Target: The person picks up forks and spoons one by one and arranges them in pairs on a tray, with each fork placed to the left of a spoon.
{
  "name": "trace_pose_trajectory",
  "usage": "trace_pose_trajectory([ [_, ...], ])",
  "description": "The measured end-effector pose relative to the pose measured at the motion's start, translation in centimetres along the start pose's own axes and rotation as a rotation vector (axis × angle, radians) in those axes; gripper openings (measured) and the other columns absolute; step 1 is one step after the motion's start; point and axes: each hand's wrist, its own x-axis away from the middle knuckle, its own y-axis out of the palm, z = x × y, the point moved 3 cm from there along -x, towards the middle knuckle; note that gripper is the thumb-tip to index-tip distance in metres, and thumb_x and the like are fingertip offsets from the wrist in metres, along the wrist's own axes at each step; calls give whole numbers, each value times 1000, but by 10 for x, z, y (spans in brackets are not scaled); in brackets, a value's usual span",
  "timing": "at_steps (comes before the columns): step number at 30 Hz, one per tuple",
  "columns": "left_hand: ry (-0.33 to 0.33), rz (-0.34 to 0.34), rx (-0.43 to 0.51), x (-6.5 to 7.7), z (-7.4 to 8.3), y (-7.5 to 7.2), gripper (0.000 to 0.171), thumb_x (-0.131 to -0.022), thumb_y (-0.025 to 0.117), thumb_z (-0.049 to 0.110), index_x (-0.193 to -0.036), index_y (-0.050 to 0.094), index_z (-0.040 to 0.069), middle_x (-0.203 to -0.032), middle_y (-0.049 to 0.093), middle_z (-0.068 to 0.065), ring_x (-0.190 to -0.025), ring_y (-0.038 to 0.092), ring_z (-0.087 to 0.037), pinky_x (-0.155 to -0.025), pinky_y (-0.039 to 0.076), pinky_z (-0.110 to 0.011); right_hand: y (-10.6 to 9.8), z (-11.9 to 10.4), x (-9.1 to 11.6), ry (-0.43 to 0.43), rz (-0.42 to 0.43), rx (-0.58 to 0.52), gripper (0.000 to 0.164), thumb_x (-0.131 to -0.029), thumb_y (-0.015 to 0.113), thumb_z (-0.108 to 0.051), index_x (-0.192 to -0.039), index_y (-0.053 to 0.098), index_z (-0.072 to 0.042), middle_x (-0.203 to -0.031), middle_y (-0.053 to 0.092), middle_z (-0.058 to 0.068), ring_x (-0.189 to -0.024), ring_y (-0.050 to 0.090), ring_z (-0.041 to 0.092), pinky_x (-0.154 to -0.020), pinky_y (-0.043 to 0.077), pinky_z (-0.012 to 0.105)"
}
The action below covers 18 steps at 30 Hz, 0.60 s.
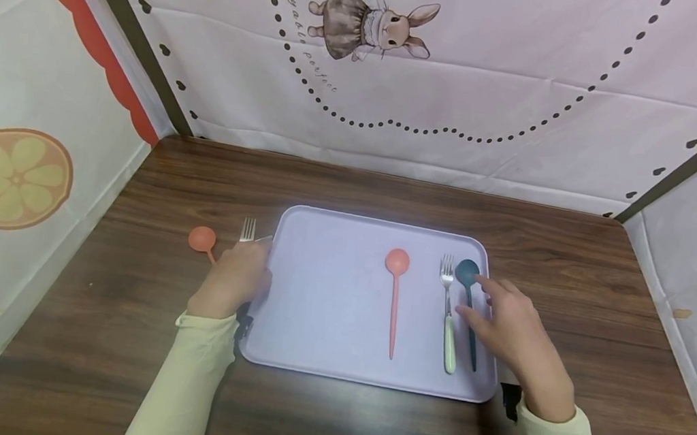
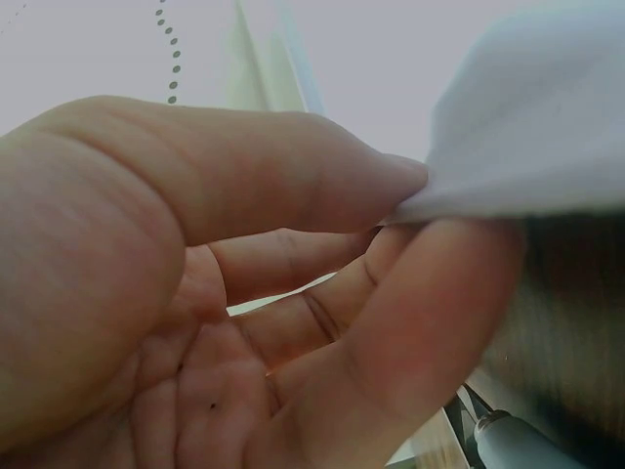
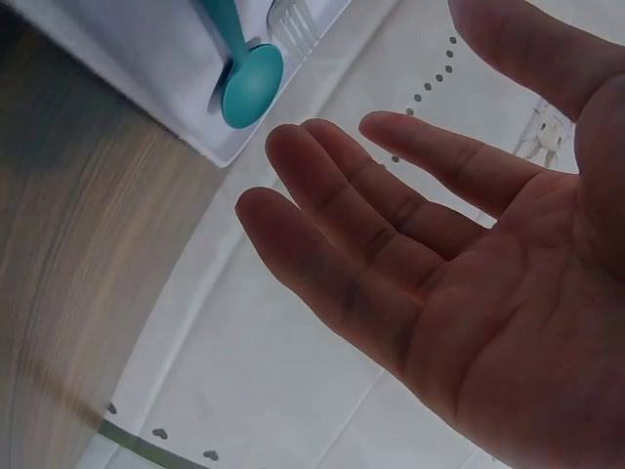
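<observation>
My left hand (image 1: 234,277) is at the left rim of the lilac tray (image 1: 330,291). Its thumb and index finger pinch a thin white sheet (image 2: 537,127); I cannot tell its kind. Beside that hand, a fork (image 1: 248,229) and an orange-red spoon (image 1: 202,239) lie on the table, their lower parts hidden. My right hand (image 1: 514,329), fingers spread and slightly bent, overlaps the tray's right edge and the dark teal spoon (image 1: 467,272). In the right wrist view its fingers hold nothing, and the teal spoon (image 3: 254,86) lies beyond them.
On the tray, a green-handled fork (image 1: 449,345) lies left of the teal spoon, and a coral-pink spoon (image 1: 394,303) is nearer the middle. Brown wood-grain table (image 1: 369,424) surrounds the tray. White printed cloth walls (image 1: 489,71) stand at the back and sides.
</observation>
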Motion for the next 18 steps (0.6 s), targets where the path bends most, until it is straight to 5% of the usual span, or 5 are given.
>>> trace_pose_trajectory([
  [18,0,-4,16,-1,1,0,29,-76,47,-3,-104,57,-2,-90,60,-20,-71,55,-31,-60,44,-47,-3,25,-3,41,-16,2,64,-83,69,-32,-129,47,7,-113,53,27,-96,56,38,-72,49,49],
])
